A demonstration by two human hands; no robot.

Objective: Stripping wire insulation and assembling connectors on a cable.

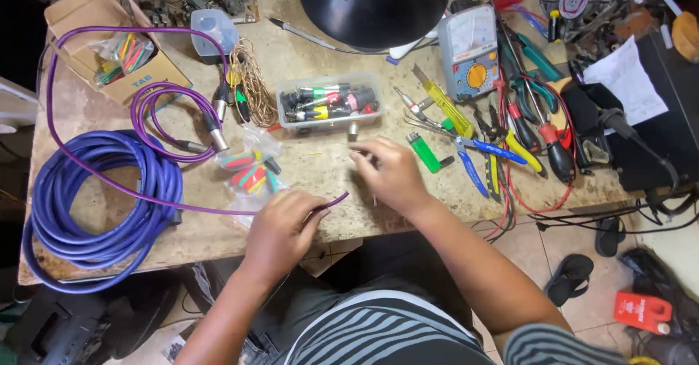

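My left hand (282,228) grips a thin purple cable (211,210) near its cut end, which sticks out to the right at the bench's front edge. My right hand (387,173) hovers just above the bench with fingers curled together, pinching something too small to make out, a little below a clear plastic box of coloured connectors (331,101). The cable runs left across the bench, past a big coil of blue-violet cable (102,197), and loops up around a cardboard box (109,52).
A green lighter (424,153) lies right of my right hand. Pliers, cutters and screwdrivers (510,139) crowd the right side beside a multimeter (470,55). A black lamp shade (375,4) hangs over the back. Bags of coloured sleeves (251,172) lie near my left hand.
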